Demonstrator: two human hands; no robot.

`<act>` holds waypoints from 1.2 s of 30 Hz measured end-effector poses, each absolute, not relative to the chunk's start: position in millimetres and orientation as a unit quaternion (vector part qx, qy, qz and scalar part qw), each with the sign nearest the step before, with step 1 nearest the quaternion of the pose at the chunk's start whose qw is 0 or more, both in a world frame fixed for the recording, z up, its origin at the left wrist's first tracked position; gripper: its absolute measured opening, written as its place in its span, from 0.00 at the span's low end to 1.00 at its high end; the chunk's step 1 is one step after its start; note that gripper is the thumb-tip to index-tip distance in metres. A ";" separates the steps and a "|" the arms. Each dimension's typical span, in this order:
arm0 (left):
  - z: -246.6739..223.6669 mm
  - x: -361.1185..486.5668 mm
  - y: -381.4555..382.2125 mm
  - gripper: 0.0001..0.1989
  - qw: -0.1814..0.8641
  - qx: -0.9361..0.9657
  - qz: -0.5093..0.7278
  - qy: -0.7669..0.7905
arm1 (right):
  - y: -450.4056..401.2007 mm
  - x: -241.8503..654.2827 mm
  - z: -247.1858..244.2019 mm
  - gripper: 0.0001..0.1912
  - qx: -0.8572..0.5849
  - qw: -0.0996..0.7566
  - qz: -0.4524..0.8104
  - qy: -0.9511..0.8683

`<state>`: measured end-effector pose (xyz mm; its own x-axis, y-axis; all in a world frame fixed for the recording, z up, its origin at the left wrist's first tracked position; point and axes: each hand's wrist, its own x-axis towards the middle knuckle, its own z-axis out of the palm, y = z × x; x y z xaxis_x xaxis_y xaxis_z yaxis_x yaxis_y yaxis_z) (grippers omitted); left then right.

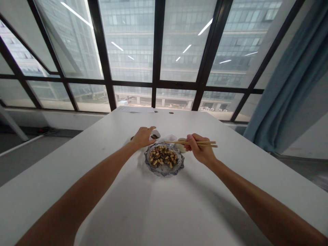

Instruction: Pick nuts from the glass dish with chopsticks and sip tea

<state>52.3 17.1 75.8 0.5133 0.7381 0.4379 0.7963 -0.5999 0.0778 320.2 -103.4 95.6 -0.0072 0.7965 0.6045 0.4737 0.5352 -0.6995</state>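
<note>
Chopsticks [191, 143] are lying level in the right hand [199, 150], its fingers clenching them, tips pointing left above the glass bowl of seeds [164, 159] on the white table [77, 177]; the left hand [143, 136] is resting loosely curled beside a small white dish [155, 135].

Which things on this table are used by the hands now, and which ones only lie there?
In use:
- chopsticks, held in the right hand
- glass bowl of mixed seeds
- small white dish, under the left hand

Only lying about:
- papers at the table's far edge
- small round object near them
</note>
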 end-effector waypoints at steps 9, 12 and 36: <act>73.2 47.0 16.8 0.30 0.059 -0.842 -0.204 -0.495 | -125.9 331.2 109.9 0.32 -0.483 0.476 0.131 -0.723; 69.3 31.7 7.6 0.26 0.066 -0.837 -0.240 -0.488 | -126.1 325.0 106.9 0.32 -0.492 0.482 0.142 -0.711; 0.6 2.0 -0.1 0.34 -0.120 -0.668 -0.450 -0.581 | -130.3 337.3 68.4 0.28 -0.472 0.624 0.200 -0.590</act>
<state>2.0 -0.1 0.6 -0.0784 0.8838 0.4613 0.6677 -0.2970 0.6826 337.3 -130.3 68.4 0.2249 0.8059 0.5477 0.3076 0.4746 -0.8247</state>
